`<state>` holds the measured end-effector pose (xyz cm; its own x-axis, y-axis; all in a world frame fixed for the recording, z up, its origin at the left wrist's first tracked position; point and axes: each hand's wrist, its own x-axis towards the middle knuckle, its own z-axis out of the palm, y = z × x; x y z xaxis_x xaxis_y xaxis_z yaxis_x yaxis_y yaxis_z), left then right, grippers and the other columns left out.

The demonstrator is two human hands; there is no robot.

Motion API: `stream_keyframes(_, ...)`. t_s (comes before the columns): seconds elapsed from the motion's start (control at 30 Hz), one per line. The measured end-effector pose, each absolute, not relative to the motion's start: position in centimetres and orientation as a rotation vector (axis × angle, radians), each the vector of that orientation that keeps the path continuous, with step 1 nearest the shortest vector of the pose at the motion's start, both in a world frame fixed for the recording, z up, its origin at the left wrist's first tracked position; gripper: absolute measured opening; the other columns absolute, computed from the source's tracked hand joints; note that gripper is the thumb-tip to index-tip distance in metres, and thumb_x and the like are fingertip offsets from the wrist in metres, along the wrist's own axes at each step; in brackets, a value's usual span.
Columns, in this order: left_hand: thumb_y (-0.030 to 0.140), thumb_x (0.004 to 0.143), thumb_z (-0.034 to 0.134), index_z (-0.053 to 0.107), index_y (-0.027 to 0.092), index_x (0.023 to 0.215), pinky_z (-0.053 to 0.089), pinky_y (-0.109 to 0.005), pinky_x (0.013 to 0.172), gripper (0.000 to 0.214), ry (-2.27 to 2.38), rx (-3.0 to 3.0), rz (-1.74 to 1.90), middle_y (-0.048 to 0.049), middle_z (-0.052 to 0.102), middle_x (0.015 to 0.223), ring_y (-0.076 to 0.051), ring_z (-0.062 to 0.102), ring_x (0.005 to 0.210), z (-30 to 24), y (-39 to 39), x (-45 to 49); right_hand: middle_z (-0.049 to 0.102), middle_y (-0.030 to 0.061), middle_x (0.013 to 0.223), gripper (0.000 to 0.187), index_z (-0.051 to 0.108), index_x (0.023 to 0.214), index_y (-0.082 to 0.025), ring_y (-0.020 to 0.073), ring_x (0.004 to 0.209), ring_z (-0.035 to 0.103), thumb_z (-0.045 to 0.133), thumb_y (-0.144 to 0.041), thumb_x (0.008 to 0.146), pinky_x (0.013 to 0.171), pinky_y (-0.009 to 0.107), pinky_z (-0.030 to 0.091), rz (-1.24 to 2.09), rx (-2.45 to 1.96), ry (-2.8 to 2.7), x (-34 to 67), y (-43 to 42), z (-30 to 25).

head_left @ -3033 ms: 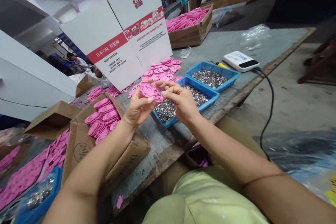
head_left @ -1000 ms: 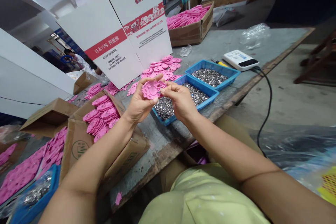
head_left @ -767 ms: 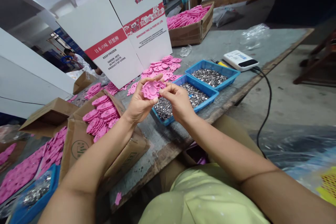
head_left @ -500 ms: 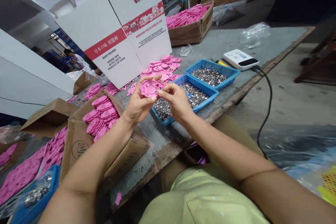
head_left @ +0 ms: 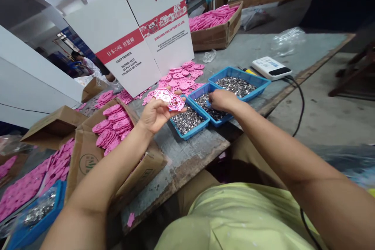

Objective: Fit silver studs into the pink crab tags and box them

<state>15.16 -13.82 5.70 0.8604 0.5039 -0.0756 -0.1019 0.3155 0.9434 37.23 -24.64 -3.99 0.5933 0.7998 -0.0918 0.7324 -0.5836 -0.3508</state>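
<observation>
My left hand (head_left: 155, 114) grips a flat pink plastic piece (head_left: 169, 99) by its edge, held above the near end of a blue tray (head_left: 195, 129). That tray is filled with small shiny metal parts (head_left: 187, 117). My right hand (head_left: 222, 99) reaches down into the middle section of the same tray, its fingers curled among the metal parts. What those fingers hold is hidden. A second blue tray (head_left: 255, 84) of metal parts lies just behind it.
An open cardboard box (head_left: 90, 152) of pink pieces sits at my left. Loose pink pieces (head_left: 183, 80) lie before a white carton (head_left: 137, 35). Another box (head_left: 216, 27) of pink pieces stands farther back. A white device (head_left: 269, 67) with a black cable lies near the table edge.
My right hand left the pink piece and moved right and down into the tray of metal parts. My left hand still holds the pink piece, now tilted flatter.
</observation>
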Motion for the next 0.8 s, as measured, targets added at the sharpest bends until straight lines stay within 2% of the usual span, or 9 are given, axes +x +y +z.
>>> stream_keyframes(0.1, 0.0, 0.068, 0.067, 0.057, 0.023, 0.134, 0.056, -0.067, 0.107, 0.071, 0.417, 1.259, 0.416, -0.008, 0.079, 0.115, -0.031, 0.077, 0.109, 5.4, -13.8, 15.3, 0.075, 0.0257, 0.126, 0.032, 0.081, 0.113, -0.012, 0.0374, 0.119, 0.072, 0.062, -0.013, 0.087, 0.096, 0.044, 0.057, 0.415, -2.659, -1.38, 36.8, -24.5, -4.7)
stream_keyframes(0.17, 0.0, 0.068, 0.067, 0.057, 0.022, 0.134, 0.057, -0.067, 0.105, 0.07, 0.427, 1.282, 0.418, -0.0091, 0.079, 0.114, -0.033, 0.077, 0.11, 5.2, -13.8, 15.4, 0.077, 0.0253, 0.12, 0.029, 0.081, 0.11, -0.012, 0.0369, 0.114, 0.074, 0.063, -0.015, 0.087, 0.094, 0.044, 0.057, 0.374, -2.635, -1.334, 36.7, -24.3, -5.2)
stream_keyframes(0.33, 0.0, 0.066, 0.068, 0.058, 0.02, 0.13, 0.059, -0.068, 0.103, 0.068, 0.451, 1.313, 0.401, -0.0092, 0.08, 0.106, -0.036, 0.077, 0.11, 5.1, -14.0, 15.5, 0.081, 0.0127, 0.098, 0.015, 0.08, 0.088, -0.021, 0.029, 0.097, 0.075, 0.069, -0.014, 0.081, 0.084, 0.034, 0.053, 0.313, -2.399, -1.135, 37.9, -24.7, -6.2)
stream_keyframes(0.4, 0.001, 0.068, 0.066, 0.059, 0.018, 0.125, 0.059, -0.066, 0.103, 0.06, 0.454, 1.321, 0.361, -0.0098, 0.08, 0.106, -0.037, 0.076, 0.111, 5.1, -13.9, 15.4, 0.08, 0.0074, 0.09, 0.011, 0.076, 0.08, -0.023, 0.0251, 0.091, 0.073, 0.071, -0.013, 0.078, 0.081, 0.031, 0.051, 0.312, -2.296, -1.035, 38.4, -25.0, -6.3)
stream_keyframes(0.5, 0.005, 0.069, 0.064, 0.062, 0.015, 0.11, 0.062, -0.061, 0.099, 0.042, 0.473, 1.311, 0.298, -0.0114, 0.08, 0.103, -0.036, 0.077, 0.109, 5.0, -13.3, 15.3, 0.077, 0.0042, 0.084, 0.01, 0.069, 0.073, -0.022, 0.0215, 0.084, 0.069, 0.072, -0.012, 0.076, 0.079, 0.03, 0.048, 0.306, -2.171, -0.927, 38.8, -25.3, -6.2)
stream_keyframes(0.63, 0.01, 0.07, 0.066, 0.061, 0.016, 0.1, 0.067, -0.047, 0.077, 0.031, 0.474, 1.241, 0.266, -0.0081, 0.078, 0.091, -0.031, 0.079, 0.09, 4.5, -12.9, 15.2, 0.076, 0.0049, 0.082, 0.015, 0.064, 0.069, -0.021, 0.0207, 0.082, 0.066, 0.071, -0.009, 0.075, 0.08, 0.033, 0.047, 0.265, -2.083, -0.907, 38.3, -25.8, -5.5)
stream_keyframes(0.73, 0.014, 0.067, 0.069, 0.062, 0.016, 0.098, 0.061, -0.032, 0.056, 0.032, 0.479, 1.19, 0.23, -0.0063, 0.073, 0.076, -0.023, 0.075, 0.069, 3.6, -13.4, 14.9, 0.074, 0.0086, 0.076, 0.025, 0.062, 0.063, -0.024, 0.019, 0.072, 0.062, 0.074, -0.007, 0.076, 0.074, 0.038, 0.045, 0.245, -2.1, -0.847, 37.4, -26.9, -5.5)
stream_keyframes(0.8, 0.014, 0.064, 0.074, 0.064, 0.012, 0.1, 0.057, -0.028, 0.053, 0.037, 0.498, 1.205, 0.184, -0.0057, 0.071, 0.073, -0.02, 0.072, 0.064, 3.0, -13.4, 15.2, 0.071, 0.0104, 0.068, 0.031, 0.062, 0.058, -0.026, 0.018, 0.061, 0.058, 0.081, -0.011, 0.076, 0.066, 0.041, 0.042, 0.235, -2.101, -0.808, 37.2, -27.6, -5.9)
